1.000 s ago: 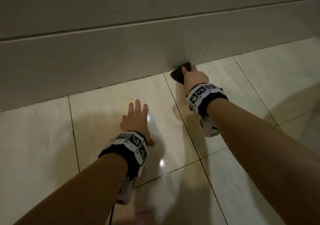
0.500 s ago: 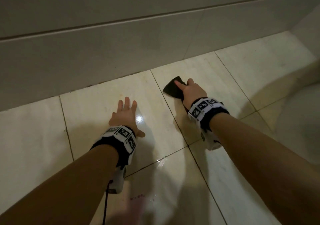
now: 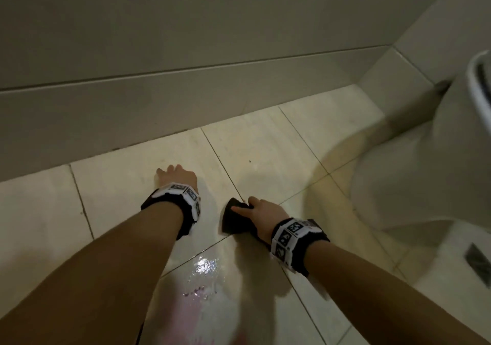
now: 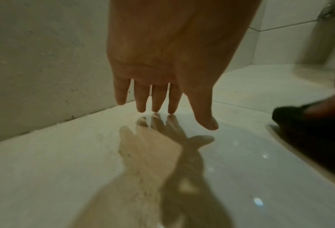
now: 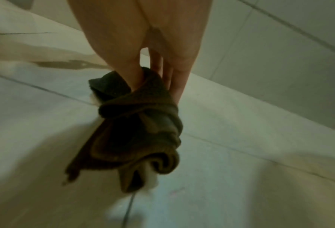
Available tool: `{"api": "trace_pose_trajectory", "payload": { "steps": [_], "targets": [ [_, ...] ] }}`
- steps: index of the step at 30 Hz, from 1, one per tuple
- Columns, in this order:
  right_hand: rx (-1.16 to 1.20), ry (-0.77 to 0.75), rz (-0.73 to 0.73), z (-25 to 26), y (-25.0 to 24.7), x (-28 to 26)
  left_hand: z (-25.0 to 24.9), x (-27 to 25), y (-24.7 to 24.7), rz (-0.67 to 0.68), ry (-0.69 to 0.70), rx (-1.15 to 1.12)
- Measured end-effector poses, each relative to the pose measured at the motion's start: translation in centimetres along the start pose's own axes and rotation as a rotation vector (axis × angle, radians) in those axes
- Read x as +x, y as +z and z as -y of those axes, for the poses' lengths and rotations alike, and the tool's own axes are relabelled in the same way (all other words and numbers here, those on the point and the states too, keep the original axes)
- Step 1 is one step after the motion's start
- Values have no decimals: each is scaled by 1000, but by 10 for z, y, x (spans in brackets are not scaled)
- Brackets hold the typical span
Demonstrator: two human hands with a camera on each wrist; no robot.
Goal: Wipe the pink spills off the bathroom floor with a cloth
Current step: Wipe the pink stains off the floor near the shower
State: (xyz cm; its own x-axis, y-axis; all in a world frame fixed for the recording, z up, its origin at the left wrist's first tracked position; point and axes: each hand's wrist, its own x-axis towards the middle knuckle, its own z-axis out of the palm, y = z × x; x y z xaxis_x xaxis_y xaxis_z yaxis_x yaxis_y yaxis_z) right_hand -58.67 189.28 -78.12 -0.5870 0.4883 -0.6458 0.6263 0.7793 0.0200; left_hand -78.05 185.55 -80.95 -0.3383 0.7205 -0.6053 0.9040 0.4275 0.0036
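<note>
A dark cloth (image 3: 233,221) lies bunched on the pale floor tiles (image 3: 119,185), gripped by my right hand (image 3: 261,213); in the right wrist view the thumb and fingers pinch the folded cloth (image 5: 135,131). My left hand (image 3: 176,177) rests on the floor to the cloth's left, its straight fingers (image 4: 156,98) touching the glossy tile. A pink spill (image 3: 202,310) with wet glare spreads on the tile near the bottom of the head view, between my forearms. The cloth (image 4: 310,131) shows at the right edge of the left wrist view.
A tiled wall (image 3: 186,92) runs along the far edge of the floor. A toilet base (image 3: 425,172) stands at the right, close to my right arm. A dark floor drain (image 3: 478,262) sits at the right edge.
My right hand has dragged the cloth from the foot of the wall back toward me, to beside my left wrist. The view has swung right, bringing the toilet in.
</note>
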Motion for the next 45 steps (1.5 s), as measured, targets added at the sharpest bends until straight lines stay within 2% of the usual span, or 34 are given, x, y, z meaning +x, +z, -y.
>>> {"api": "trace_pose_trajectory", "payload": {
  "steps": [6, 8, 14, 20, 25, 29, 36, 41, 45],
  "targets": [
    [68, 372, -193, -63, -43, -9, -10, 0, -6, -129, 75, -53],
    [114, 428, -229, -76, -51, 1, -17, 3, -14, -164, 81, -66],
    [167, 391, -266, -78, -76, 42, -27, 6, -16, -141, 29, -172],
    [139, 350, -175, -86, -84, 91, -7, 25, -10, -63, -33, -243],
    [102, 403, -233, -123, -110, 127, -1, 43, -11, -41, -39, -264],
    [137, 463, -285, -145, -126, 159, -3, 53, 4, 37, -51, -257],
    [117, 536, -274, -169, -119, 201, -13, 62, -4, 65, -132, -241],
    [46, 686, -184, -184, -127, 206, -15, 62, -2, 39, -147, -222],
    [104, 655, -212, -185, -123, 215, -18, 63, -7, 55, -160, -202]
  ]
}}
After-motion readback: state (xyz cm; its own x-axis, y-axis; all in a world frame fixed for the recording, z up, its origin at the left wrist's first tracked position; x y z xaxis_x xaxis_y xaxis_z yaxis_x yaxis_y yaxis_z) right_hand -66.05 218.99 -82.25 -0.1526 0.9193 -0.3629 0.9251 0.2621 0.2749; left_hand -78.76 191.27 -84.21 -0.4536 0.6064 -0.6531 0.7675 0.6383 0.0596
